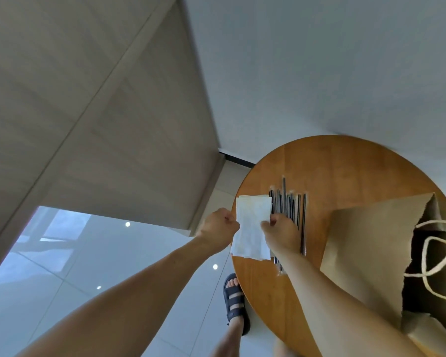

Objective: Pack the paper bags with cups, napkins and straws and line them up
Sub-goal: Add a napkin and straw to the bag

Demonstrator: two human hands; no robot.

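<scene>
A stack of white napkins (251, 222) lies at the left edge of the round wooden table (345, 166). My left hand (218, 228) pinches the napkins' left edge. My right hand (281, 233) pinches their right edge with thumb and finger. Several black straws (290, 204) lie side by side on the table just right of the napkins, partly under my right hand. A brown paper bag (366, 243) with cream rope handles (438, 258) stands open at the right, its dark inside showing. No cups are in view.
Part of another brown paper bag (422, 333) shows at the bottom right. Below the table's left edge are a glossy tiled floor (62, 266) and a foot in a dark sandal (234, 302). A beige panelled wall (101, 112) rises on the left.
</scene>
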